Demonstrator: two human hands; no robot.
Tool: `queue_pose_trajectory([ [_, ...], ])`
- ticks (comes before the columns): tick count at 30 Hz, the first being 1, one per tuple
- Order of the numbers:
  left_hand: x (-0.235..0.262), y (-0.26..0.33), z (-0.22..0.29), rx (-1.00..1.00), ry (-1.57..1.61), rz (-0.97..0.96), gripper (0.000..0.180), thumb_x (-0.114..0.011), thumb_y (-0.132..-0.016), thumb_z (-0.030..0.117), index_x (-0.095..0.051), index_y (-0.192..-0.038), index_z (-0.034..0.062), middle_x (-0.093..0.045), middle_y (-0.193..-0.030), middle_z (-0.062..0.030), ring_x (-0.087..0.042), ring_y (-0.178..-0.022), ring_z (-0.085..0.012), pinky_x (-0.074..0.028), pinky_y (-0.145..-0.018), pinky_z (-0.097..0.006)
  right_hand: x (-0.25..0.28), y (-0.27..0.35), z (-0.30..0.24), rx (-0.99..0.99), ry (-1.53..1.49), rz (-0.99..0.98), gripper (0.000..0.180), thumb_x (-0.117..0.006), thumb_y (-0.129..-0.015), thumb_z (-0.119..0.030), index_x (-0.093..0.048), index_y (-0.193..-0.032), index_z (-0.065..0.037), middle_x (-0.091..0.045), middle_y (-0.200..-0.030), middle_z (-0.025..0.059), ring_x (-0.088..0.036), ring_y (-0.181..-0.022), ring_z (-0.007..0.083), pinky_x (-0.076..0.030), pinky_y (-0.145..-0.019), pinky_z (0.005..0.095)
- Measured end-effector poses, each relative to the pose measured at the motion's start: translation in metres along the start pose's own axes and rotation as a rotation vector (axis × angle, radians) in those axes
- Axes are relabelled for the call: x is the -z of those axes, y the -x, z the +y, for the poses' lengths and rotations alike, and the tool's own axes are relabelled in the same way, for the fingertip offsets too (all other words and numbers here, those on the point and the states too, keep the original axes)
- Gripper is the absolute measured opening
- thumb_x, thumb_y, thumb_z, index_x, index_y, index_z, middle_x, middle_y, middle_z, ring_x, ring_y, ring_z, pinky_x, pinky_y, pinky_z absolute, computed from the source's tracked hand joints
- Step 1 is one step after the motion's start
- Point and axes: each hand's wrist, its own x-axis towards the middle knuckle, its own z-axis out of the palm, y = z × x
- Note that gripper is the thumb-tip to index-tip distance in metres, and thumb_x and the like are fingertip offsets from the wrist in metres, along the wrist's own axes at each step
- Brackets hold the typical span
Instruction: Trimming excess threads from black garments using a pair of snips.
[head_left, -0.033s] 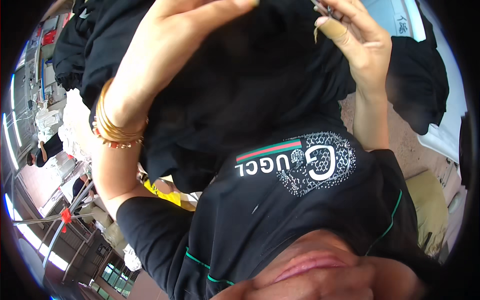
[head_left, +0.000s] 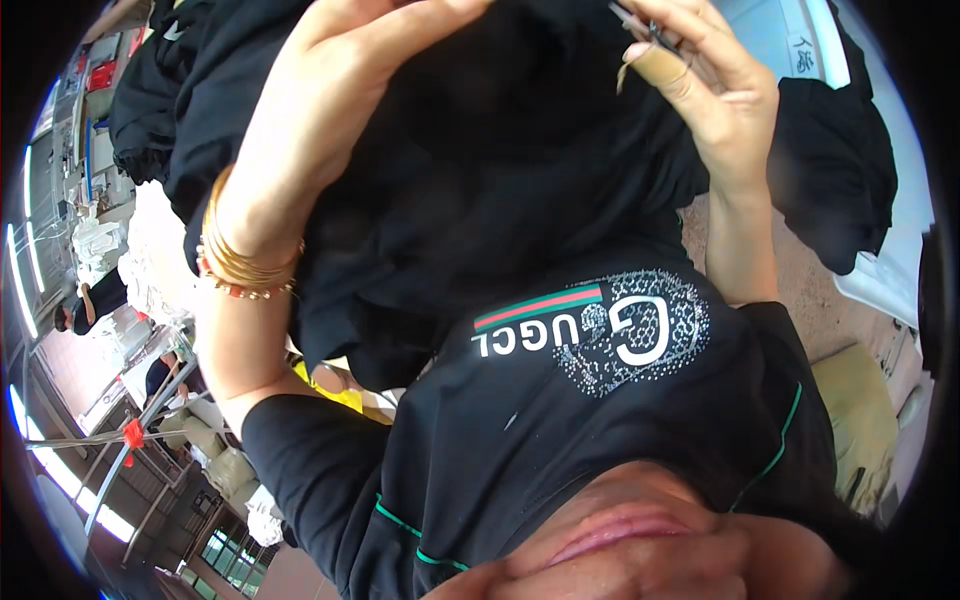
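The black garment [head_left: 500, 180] is being held raised before the chest, unchanged from the earlier frame. The left hand [head_left: 340, 70] is being kept closed on its fabric; a small metal tool [head_left: 640, 25] is being pinched by the right hand [head_left: 710, 90].

This looks like a garment workshop or small clothing factory. Heaps of black cloth [head_left: 840, 180] lie on a pale worktop [head_left: 880, 280] at the right, and more dark garments [head_left: 150, 110] are piled at the upper left. Along the left rim runs a long hall with rows of work stations [head_left: 85, 150], white bundles of fabric [head_left: 100, 245] and a seated person [head_left: 90, 300] bent over work. Strip lights [head_left: 20, 270] and large windows [head_left: 225, 545] line that side, and stuffed sacks [head_left: 235, 470] stand on the floor.
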Motion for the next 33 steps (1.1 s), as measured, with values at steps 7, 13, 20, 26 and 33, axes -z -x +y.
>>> queue_pose_trajectory([
  [7,0.034,-0.005,-0.011,-0.187,-0.077,-0.114,0.024,-0.062,-0.1,0.008,-0.068,-0.123,0.0017,-0.072,-0.118,-0.0021,-0.066,-0.11,-0.0081,-0.045,-0.101,-0.021,-0.007,-0.012,0.006,0.301,0.233,-0.02,0.04,-0.08,-0.083,0.003,-0.072,-0.122,0.001,-0.068,-0.107,0.0078,-0.066,-0.095,0.0145,-0.053,-0.086,0.0238],
  [13,0.031,-0.002,-0.007,-0.172,-0.017,-0.079,0.023,-0.064,-0.1,0.01,-0.069,-0.121,0.0036,-0.072,-0.11,-0.0005,-0.067,-0.104,-0.0069,-0.047,-0.099,-0.02,-0.021,-0.028,-0.021,0.177,0.178,-0.029,0.039,-0.081,-0.083,0.003,-0.071,-0.121,0.005,-0.065,-0.098,0.0081,-0.059,-0.081,0.0122,-0.046,-0.071,0.0236],
  [20,0.034,-0.009,-0.007,-0.154,0.011,-0.215,0.02,-0.063,-0.102,0.012,-0.069,-0.12,0.0046,-0.072,-0.11,-0.0006,-0.067,-0.103,-0.0069,-0.049,-0.097,-0.02,-0.027,-0.034,-0.02,0.257,0.225,-0.037,0.039,-0.082,-0.083,0.001,-0.071,-0.121,0.005,-0.065,-0.095,0.0087,-0.06,-0.08,0.015,-0.047,-0.07,0.0251],
  [26,0.035,-0.011,-0.011,-0.194,-0.026,-0.219,0.019,-0.063,-0.102,0.014,-0.069,-0.118,0.0051,-0.072,-0.11,0.0001,-0.067,-0.102,-0.0058,-0.049,-0.096,-0.019,-0.026,-0.036,-0.02,0.301,0.271,-0.059,0.037,-0.081,-0.083,0.003,-0.073,-0.119,0.004,-0.067,-0.094,0.0096,-0.063,-0.082,0.017,-0.048,-0.071,0.0255],
  [33,0.034,-0.009,-0.012,-0.224,-0.091,-0.196,0.019,-0.064,-0.102,0.015,-0.069,-0.117,0.0053,-0.071,-0.11,0.0022,-0.064,-0.103,-0.0042,-0.045,-0.099,-0.019,-0.031,-0.037,-0.01,0.077,-0.123,-0.013,0.035,-0.076,-0.092,-0.001,-0.068,-0.125,0.005,-0.066,-0.105,0.0044,-0.062,-0.088,0.0112,-0.049,-0.08,0.0217],
])
